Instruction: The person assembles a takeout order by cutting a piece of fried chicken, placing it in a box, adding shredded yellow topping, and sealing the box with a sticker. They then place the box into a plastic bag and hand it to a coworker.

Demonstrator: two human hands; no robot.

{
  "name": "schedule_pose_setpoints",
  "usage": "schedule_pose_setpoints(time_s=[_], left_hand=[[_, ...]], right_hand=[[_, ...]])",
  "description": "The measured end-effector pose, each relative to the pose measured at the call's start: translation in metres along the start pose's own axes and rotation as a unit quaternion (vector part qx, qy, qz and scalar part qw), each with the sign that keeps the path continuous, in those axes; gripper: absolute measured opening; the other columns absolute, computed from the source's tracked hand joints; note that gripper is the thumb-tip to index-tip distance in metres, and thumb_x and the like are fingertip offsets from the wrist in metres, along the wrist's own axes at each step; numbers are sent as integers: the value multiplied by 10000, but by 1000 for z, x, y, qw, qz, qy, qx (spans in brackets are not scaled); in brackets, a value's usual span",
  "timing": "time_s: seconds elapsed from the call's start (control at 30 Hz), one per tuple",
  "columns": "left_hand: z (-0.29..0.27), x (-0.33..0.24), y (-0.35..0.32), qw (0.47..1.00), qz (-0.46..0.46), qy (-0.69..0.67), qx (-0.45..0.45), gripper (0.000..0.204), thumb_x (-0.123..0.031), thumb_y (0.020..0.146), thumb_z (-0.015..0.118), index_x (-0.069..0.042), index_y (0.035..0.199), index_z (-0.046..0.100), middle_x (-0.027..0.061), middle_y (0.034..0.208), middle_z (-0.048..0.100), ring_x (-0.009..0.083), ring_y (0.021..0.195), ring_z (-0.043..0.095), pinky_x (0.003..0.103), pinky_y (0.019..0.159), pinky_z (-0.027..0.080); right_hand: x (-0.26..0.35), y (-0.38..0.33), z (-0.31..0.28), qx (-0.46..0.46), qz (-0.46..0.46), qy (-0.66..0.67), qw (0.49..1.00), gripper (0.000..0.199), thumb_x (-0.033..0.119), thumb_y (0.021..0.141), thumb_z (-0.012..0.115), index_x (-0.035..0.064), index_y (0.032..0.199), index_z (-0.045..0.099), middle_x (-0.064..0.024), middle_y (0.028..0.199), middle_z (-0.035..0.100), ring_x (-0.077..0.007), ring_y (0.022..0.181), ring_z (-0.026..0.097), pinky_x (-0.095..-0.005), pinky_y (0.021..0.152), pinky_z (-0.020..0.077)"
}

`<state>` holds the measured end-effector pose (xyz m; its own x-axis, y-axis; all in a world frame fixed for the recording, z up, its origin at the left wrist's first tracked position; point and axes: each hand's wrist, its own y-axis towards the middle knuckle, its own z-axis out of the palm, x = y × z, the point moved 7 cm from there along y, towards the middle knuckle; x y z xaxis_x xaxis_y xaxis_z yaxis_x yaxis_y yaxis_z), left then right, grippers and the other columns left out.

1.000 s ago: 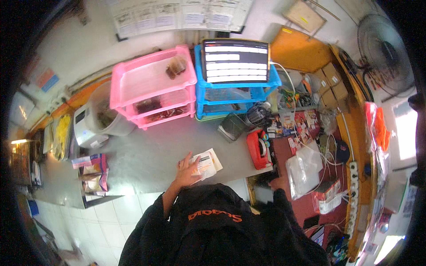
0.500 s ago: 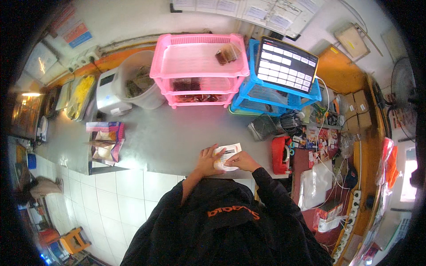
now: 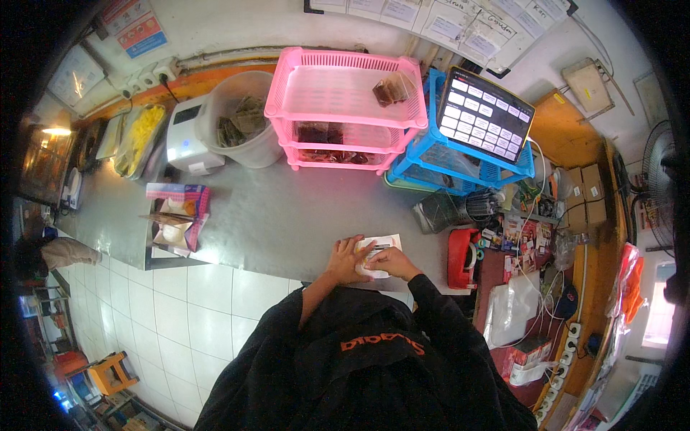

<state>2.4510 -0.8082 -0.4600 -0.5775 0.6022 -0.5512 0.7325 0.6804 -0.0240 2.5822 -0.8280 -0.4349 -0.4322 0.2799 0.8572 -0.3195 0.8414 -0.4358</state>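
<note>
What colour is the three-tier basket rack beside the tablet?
Pink; the basket rack shows best in the head view.

right hand (image 3: 389,263) joined left hand (image 3: 347,258), on paper slip (image 3: 379,246)

Pink stacked trays (image 3: 345,93) sit beside blue trays (image 3: 460,161) with a dark tablet (image 3: 485,115) on top; a white tub (image 3: 241,122) stands left, a red tape dispenser (image 3: 461,257) right.

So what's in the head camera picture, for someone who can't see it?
A person's left hand and right hand press on a small white paper slip on a grey metal counter. Behind stand a pink plastic tiered basket rack and a blue plastic rack.
</note>
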Motion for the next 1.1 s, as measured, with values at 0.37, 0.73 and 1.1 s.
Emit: schedule_pose_setpoints(time_s=[0.37, 0.73, 1.1], left_hand=[[-1, 0, 0, 1000, 0, -16, -13, 1114, -664, 575, 801, -347, 1534, 332, 112, 1476, 369, 325, 1353, 353, 549, 1091, 268], [-3, -1, 0, 999, -30, 7, 17, 1130, -665, 535, 818, -363, 1520, 354, 89, 1473, 374, 325, 1352, 357, 585, 1080, 279], [4, 4, -1, 998, -5, -52, -20, 1172, -619, 563, 848, -267, 1544, 311, 157, 1470, 339, 406, 1338, 326, 584, 1106, 257]], right_hand=[[-4, 3, -1, -50, 176, -349, 919, 615, 624, 707, 738, 95, 1020, 748, -118, 1005, 724, -288, 934, 700, -394, 811, 552], [-8, -6, -31, -158, 204, -463, 848, 889, 777, 518, 769, 12, 969, 728, -170, 940, 722, -315, 888, 715, -413, 762, 561], [-133, -58, -62, -211, 311, 11, 926, 601, 489, 650, 831, -3, 974, 708, -205, 868, 713, -281, 763, 712, -404, 652, 550]])
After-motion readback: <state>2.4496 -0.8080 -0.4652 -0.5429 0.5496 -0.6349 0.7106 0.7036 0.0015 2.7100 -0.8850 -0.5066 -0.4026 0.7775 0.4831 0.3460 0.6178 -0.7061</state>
